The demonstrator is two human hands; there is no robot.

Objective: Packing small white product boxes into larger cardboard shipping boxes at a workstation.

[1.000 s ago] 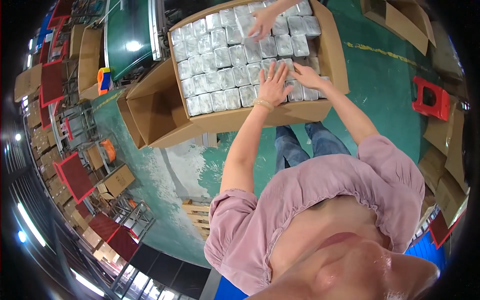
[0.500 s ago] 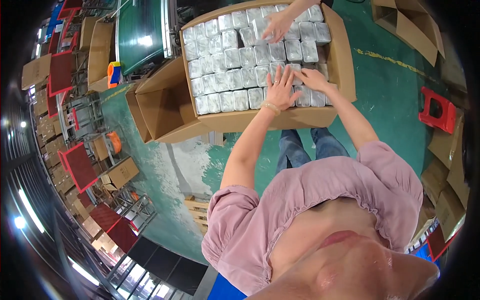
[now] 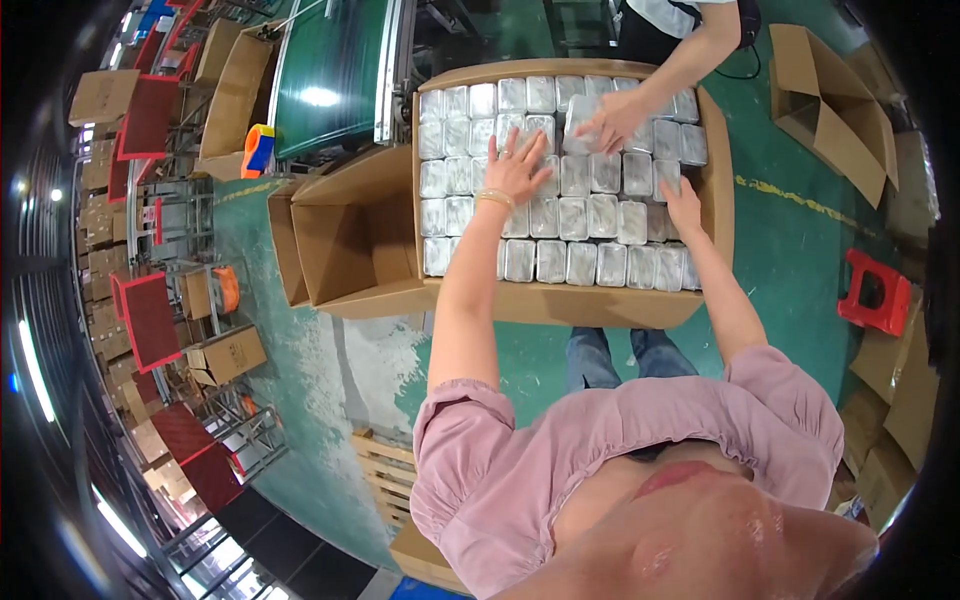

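Note:
A large open carton (image 3: 560, 305) holds rows of small, rounded, clear plastic packs (image 3: 550, 262) with greyish-white contents. My left hand (image 3: 515, 175) lies with fingers spread on packs in the upper rows, left of the middle. Toward the carton's right side, my right hand (image 3: 684, 208) has its thumb and fingers closed at the lower end of a pack (image 3: 664, 170). A co-worker's hand (image 3: 612, 122) reaches in from the far side and touches a tilted pack (image 3: 580, 112) that sits higher than its neighbours. Below my right fingers, the row dips to a lower layer.
An open cardboard box (image 3: 345, 240) adjoins the carton's left side. Beyond it is a green conveyor belt (image 3: 330, 75) with an orange-and-blue tape dispenser (image 3: 257, 150) nearby. On the right are an open box (image 3: 840, 130) and a red plastic stool (image 3: 875, 292). A wooden pallet (image 3: 385, 470) lies behind left.
My left hand has moved up and left across the packs. My right hand has shifted right to a pack near the end of a row. The co-worker's hand remains over the far rows.

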